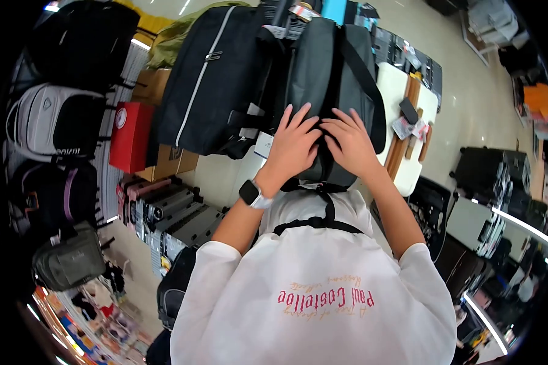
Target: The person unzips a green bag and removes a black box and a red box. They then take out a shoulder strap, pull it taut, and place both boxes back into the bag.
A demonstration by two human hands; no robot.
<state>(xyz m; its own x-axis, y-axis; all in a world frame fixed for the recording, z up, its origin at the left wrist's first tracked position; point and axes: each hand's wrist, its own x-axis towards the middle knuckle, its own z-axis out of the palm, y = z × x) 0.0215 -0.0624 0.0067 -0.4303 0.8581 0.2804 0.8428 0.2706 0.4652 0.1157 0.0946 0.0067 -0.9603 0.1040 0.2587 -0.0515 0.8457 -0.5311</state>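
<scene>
A dark grey bag (313,64) stands in front of my body, with a dark gap running lengthwise between its two bulging sides. A wide black strap (362,70) loops down its right side. My left hand (291,143), with a watch on the wrist, lies on the bag's near left part, fingers spread. On the near right part rests my right hand (351,141), its fingers stretched out and slightly apart. Both hands touch the bag near the gap, fingertips pointing away from me. Whether the fingers press into the opening is hard to see.
To the left is a large black bag (210,79) with a pale zipper, then a red box (131,137). A white suitcase (410,173) with brown straps is at the right. Backpacks (55,125) hang at far left; suitcases (186,219) stand in rows below.
</scene>
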